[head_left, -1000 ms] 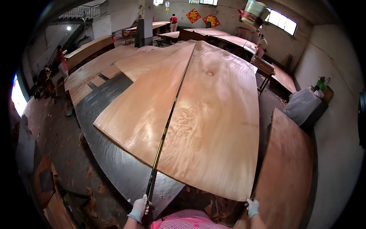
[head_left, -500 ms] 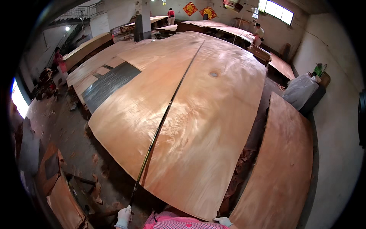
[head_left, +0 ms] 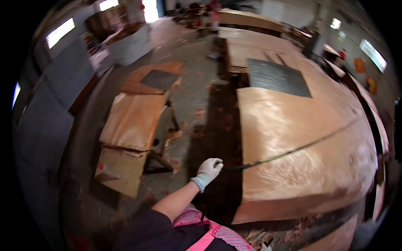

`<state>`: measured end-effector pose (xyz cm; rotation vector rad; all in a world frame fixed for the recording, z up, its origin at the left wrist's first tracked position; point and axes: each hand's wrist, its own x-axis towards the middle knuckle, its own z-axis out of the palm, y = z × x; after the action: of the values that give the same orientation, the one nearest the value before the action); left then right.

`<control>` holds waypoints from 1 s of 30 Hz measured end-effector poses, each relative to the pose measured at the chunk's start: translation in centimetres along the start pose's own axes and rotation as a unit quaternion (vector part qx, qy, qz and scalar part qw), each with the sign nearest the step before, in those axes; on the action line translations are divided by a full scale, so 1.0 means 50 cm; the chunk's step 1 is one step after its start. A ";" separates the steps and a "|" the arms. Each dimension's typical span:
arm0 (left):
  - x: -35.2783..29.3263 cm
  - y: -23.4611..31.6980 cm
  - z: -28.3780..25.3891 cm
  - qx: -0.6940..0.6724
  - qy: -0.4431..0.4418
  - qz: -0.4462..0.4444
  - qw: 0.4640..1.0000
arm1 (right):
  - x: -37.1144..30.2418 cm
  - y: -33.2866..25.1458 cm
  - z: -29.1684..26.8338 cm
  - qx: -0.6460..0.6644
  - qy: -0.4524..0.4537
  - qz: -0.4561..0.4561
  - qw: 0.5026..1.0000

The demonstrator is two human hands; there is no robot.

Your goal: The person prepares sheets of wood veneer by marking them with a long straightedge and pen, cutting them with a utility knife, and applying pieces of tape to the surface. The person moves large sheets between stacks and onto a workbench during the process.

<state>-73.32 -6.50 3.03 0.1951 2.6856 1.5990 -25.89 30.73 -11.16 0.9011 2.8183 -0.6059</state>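
Pole (head_left: 272,158) runs over wood sheet (head_left: 301,119), 2–3 o'clock from L hand (head_left: 210,168), which is closed round its near end. Step looks like working pole over sheet; next move prob. calls for steady L grip. R hand (head_left: 264,247), 5 o'clock, mostly cut off: can't tell grip. Pole's far tip blurred.

Head view: one wide fisheye

Left camera of a head-worn pair — faces down and ahead, upright; left hand (head_left: 210,168) near, below centre; sheet (head_left: 284,125) right; floor (head_left: 188,54) receding to doorway (head_left: 152,10) — straight edges bowed.
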 end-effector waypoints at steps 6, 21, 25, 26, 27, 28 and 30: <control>0.059 -0.193 -0.289 0.121 0.229 -0.071 0.963 | 0.103 -0.463 -0.086 0.172 -0.097 0.127 0.972; 0.323 -0.482 -0.635 0.364 0.286 -0.283 0.840 | 0.180 -0.617 0.005 0.204 -0.131 0.064 0.968; 0.353 -0.470 -0.642 0.362 0.203 -0.334 0.846 | 0.193 -0.567 0.049 0.247 -0.132 0.091 0.956; 0.355 -0.473 -0.649 0.343 0.189 -0.353 0.850 | 0.196 -0.557 0.054 0.261 -0.137 0.101 0.950; 0.354 -0.482 -0.661 0.345 0.190 -0.351 0.850 | 0.198 -0.568 0.056 0.277 -0.144 0.111 0.943; 0.350 -0.491 -0.673 0.330 0.182 -0.346 0.859 | 0.200 -0.576 0.054 0.279 -0.144 0.111 0.943; 0.347 -0.506 -0.694 0.317 0.176 -0.340 0.868 | 0.204 -0.611 0.030 0.276 -0.172 0.136 0.936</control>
<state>-95.61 -46.82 -1.59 -1.0177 2.9017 0.5654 -51.89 12.84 -4.62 1.1056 2.1861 -1.3902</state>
